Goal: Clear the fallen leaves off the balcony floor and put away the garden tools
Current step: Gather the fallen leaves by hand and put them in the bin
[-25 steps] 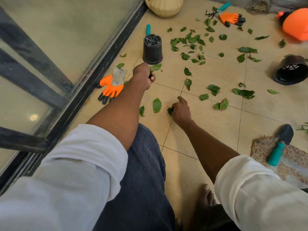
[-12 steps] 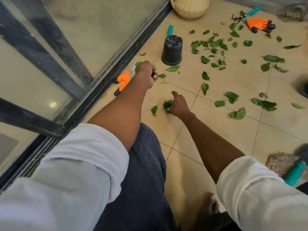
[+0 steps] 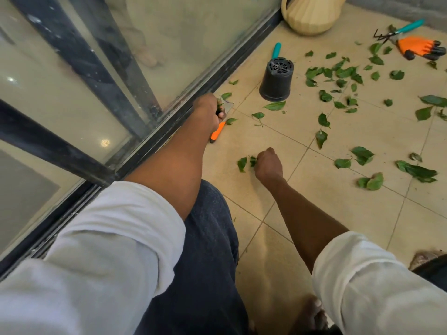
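green leaves (image 3: 343, 73) lie scattered over the beige tiled floor (image 3: 362, 221), thickest at the far right, with stray ones nearer the middle. the left hand (image 3: 210, 111) is curled round an orange and grey garden glove (image 3: 219, 130) right beside the black door track (image 3: 154, 139); the glove's long axis runs from its orange end, pointing near and slightly left, to its grey end at the far right of the fist. the right hand (image 3: 269, 163) sits low on the tile near the middle, fingers curled and pinching a small bunch of leaves (image 3: 251, 161), with one more leaf (image 3: 242, 164) lying just to its left.

farther off, a black plastic pot (image 3: 276, 79) stands upside down, its slotted base facing up. a teal handle (image 3: 276, 50) pokes out behind it, pointing away towards the far wall. at the far right a teal-handled hand rake (image 3: 396, 32) lies with its prongs pointing left, touching a second orange glove (image 3: 420, 48) whose dark fingertips point right. a cream ribbed pot (image 3: 312, 13) stands at the far edge by the glass door (image 3: 72, 68).
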